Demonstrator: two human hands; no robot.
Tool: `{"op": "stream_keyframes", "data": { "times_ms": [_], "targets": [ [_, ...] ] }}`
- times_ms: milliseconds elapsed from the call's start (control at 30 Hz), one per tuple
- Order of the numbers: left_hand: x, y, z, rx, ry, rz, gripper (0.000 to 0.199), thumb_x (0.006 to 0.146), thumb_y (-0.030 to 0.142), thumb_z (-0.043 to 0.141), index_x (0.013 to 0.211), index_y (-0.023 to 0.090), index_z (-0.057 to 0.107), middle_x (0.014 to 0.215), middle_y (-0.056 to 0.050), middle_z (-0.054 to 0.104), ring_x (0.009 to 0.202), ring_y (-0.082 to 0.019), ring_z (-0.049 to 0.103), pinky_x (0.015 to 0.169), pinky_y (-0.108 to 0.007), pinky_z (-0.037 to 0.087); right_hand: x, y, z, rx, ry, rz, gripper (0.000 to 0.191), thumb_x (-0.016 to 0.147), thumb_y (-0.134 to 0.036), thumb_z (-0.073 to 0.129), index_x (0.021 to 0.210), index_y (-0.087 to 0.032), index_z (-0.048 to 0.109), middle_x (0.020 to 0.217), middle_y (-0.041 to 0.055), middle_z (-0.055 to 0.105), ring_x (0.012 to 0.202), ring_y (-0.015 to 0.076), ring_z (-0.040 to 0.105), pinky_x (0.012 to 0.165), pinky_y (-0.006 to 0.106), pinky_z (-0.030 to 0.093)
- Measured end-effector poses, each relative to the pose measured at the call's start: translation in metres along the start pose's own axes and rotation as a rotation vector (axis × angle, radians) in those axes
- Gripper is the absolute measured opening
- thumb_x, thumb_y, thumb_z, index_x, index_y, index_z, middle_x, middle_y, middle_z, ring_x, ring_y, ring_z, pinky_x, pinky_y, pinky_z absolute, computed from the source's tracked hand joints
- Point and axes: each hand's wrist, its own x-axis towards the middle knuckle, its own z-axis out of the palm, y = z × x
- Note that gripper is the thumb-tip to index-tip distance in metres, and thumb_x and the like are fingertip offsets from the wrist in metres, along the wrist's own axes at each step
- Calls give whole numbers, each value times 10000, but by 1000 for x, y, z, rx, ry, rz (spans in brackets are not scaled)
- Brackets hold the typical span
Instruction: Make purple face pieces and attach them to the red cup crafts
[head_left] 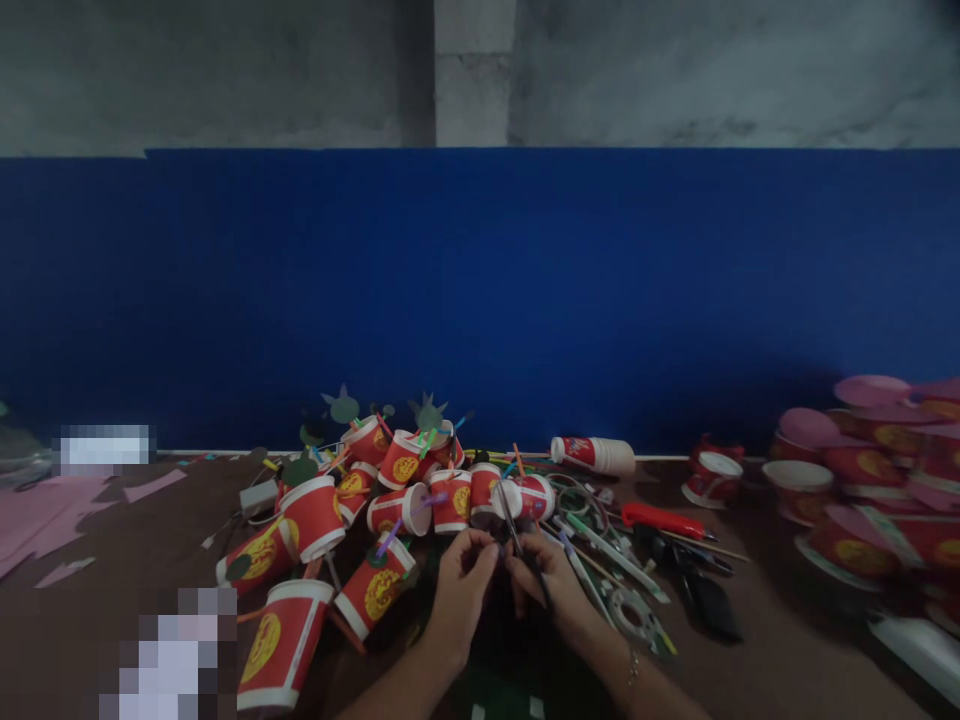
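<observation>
My right hand (pixel 559 580) is closed round a pair of scissors (pixel 509 510), whose blades point up and away from me. Close beside it, my left hand (pixel 466 580) is pinched, thumb against fingertips; whatever lies between them is too small and dark to make out. Just beyond both hands, red paper cups with yellow emblems lie in a heap, among them an upright cup (pixel 451 500) and a tipped cup (pixel 529 497). Coloured straws stick out of several cups, one being a purple straw (pixel 390 537). Green paper cutouts (pixel 429 413) stand at the back of the heap.
A stack of nested cups (pixel 592 455) lies by the blue partition (pixel 480 300). Right of my hands are a tape roll (pixel 636 612), a red-handled tool (pixel 664 518) and a black object (pixel 712 603). Cups with pink discs (pixel 808 428) pile up far right; pink paper (pixel 52 510) lies left.
</observation>
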Motion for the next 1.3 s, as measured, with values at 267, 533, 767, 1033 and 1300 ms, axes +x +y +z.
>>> {"op": "stream_keyframes", "data": {
  "times_ms": [267, 533, 767, 1033, 1300],
  "targets": [
    [0, 6, 2, -142, -42, -125, 297, 584, 381, 753, 698, 140, 621, 593, 25, 577, 479, -64, 451, 453, -178, 296, 0, 0, -2, 10, -50, -27, 372, 680, -537, 611, 675, -182, 499, 407, -67, 492, 337, 89, 441, 367, 190, 309],
    [6, 2, -2, -107, 8, -55, 337, 658, 464, 650, 647, 177, 472, 487, 69, 501, 297, -17, 272, 309, -168, 110, 1, -1, -19, -26, -277, 54, 327, 686, -465, 648, 780, -169, 543, 577, -43, 537, 447, 81, 488, 407, 176, 334],
    [2, 10, 0, -121, 34, -93, 356, 587, 433, 704, 596, 167, 467, 436, 94, 409, 329, 1, 237, 363, -158, 100, 1, 3, -23, -59, -366, 136, 306, 655, -429, 698, 720, -161, 565, 538, -53, 493, 400, 57, 422, 398, 174, 343],
    [6, 7, -1, -32, -31, -183, 326, 586, 422, 669, 608, 180, 452, 393, 109, 373, 306, -2, 177, 361, -187, 56, 1, -5, -30, -179, -352, 117, 231, 659, -351, 700, 642, -149, 588, 479, -58, 466, 382, 50, 390, 377, 163, 314],
    [6, 6, -2, 15, -46, -222, 344, 584, 440, 659, 619, 189, 427, 392, 125, 319, 318, -4, 159, 371, -196, 35, 3, -3, -38, -273, -338, 116, 126, 680, -276, 648, 678, -152, 619, 527, -44, 487, 395, 57, 411, 372, 166, 332]
  ]
}}
